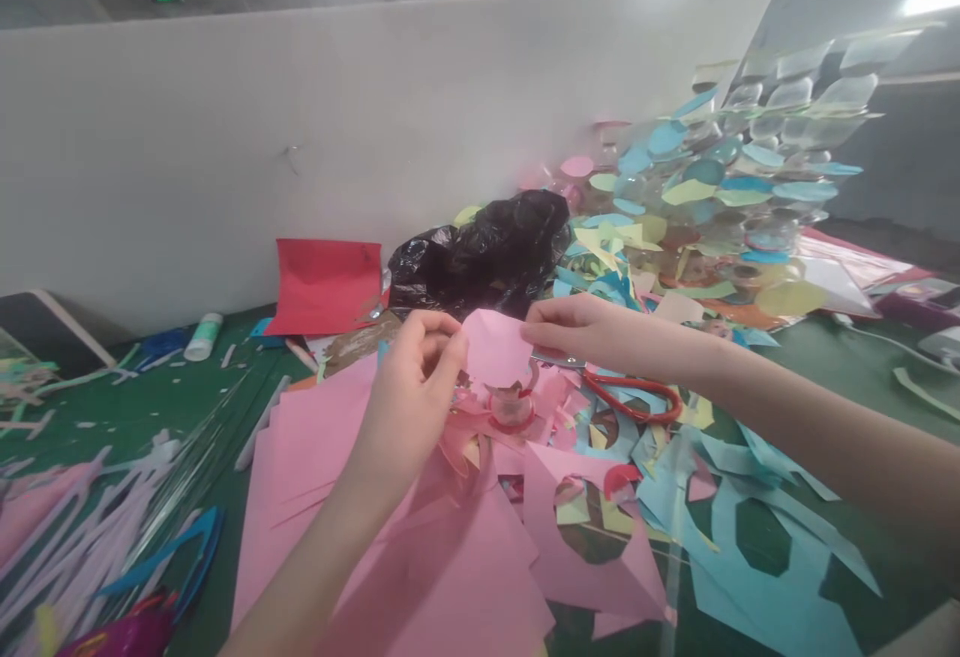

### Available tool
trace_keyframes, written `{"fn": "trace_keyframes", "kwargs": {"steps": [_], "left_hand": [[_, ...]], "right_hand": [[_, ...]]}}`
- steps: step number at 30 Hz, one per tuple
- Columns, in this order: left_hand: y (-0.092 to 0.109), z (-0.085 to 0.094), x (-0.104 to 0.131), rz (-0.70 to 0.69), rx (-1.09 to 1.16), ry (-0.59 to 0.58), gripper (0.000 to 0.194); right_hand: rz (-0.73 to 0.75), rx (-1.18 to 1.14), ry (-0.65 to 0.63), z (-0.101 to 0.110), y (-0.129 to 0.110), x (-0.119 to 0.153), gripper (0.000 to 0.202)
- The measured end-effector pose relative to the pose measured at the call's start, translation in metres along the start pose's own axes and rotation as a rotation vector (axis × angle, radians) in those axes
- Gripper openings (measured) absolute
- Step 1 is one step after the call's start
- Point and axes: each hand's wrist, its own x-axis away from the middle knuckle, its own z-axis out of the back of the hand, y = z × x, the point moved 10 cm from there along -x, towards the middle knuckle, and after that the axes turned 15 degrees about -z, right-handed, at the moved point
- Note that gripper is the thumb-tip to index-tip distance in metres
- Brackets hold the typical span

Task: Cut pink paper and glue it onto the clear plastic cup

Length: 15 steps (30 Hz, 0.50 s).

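Note:
Between my hands a rounded piece of pink paper [496,347] is held up at the middle of the view. My left hand [421,367] pinches its left edge with thumb and fingers. At the right edge, the fingers of my right hand [561,327] grip the same piece. Just below it stands a small clear cup [511,407] with a reddish rim, among pink scraps. Red-handled scissors [637,399] lie under and beside my right forearm. Large pink sheets [450,577] are stacked beneath my left forearm, and a pink sheet with a cut-out hole [592,592] lies to their right.
A black plastic bag [487,252] and a red sheet [326,287] are behind my hands. Blue offcuts [750,567] cover the right side. Stacked clear cups with coloured discs [705,172] rise at back right. Pale strips [90,517] and blue-handled scissors [199,557] lie left.

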Motion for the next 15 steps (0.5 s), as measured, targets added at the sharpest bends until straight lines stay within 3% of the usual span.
{"fn": "trace_keyframes", "kwargs": {"steps": [9,15], "left_hand": [[-0.017,-0.022,0.010,0.079,-0.101,-0.165,0.012],[-0.024,-0.027,0.012,0.111,-0.146,-0.192,0.011]], "right_hand": [[-0.059,0.045,0.078,-0.001,0.024,-0.003,0.033],[-0.058,0.035,0.067,-0.008,0.034,-0.007,0.034]]}}
